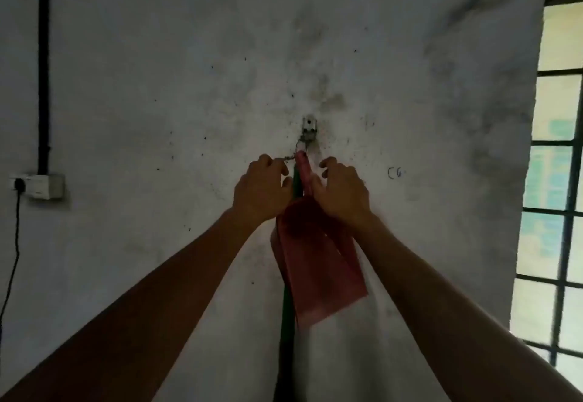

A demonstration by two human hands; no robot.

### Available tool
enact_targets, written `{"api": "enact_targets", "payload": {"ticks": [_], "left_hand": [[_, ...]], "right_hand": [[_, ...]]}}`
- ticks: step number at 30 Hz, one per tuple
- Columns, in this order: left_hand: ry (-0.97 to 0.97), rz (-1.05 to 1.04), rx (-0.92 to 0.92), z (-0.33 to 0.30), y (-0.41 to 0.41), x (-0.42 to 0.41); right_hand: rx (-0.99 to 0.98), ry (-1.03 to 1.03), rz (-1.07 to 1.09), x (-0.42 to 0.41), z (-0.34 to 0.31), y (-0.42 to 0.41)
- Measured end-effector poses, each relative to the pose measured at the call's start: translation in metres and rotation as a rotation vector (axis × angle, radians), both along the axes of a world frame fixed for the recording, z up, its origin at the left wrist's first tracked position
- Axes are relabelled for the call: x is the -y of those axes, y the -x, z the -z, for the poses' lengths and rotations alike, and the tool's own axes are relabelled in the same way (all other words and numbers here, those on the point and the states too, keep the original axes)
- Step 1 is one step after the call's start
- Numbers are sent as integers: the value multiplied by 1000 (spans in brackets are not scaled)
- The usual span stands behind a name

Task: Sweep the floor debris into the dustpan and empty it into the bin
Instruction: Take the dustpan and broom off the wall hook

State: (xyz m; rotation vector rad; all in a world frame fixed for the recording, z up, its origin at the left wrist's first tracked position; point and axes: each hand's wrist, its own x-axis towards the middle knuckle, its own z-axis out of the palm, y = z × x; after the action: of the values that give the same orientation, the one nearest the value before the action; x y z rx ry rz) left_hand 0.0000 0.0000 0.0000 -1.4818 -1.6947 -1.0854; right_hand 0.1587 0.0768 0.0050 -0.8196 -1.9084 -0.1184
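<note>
A red dustpan (318, 262) hangs flat against a stained white wall, its handle reaching up to a small metal hook (309, 130). Behind it a green broom handle (288, 313) runs straight down the wall. My left hand (263, 188) pinches a thin chain or loop just left of the handle tops, below the hook. My right hand (342, 191) is curled around the dustpan's handle from the right. The broom's head is out of view.
A barred window (555, 180) fills the right edge. At the left, a black conduit (44, 63) runs down to a white socket box (39, 185) with a plugged-in cable hanging below it.
</note>
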Motion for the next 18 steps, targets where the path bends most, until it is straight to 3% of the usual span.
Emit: {"api": "enact_targets", "payload": {"ticks": [6, 11, 18], "left_hand": [[112, 47, 81, -23, -5, -27], [28, 158, 225, -38, 2, -53], [63, 318, 458, -50, 8, -66]], "right_hand": [[-4, 216, -119, -16, -19, 23], [2, 228, -157, -25, -31, 34], [-82, 253, -210, -26, -32, 43]]}}
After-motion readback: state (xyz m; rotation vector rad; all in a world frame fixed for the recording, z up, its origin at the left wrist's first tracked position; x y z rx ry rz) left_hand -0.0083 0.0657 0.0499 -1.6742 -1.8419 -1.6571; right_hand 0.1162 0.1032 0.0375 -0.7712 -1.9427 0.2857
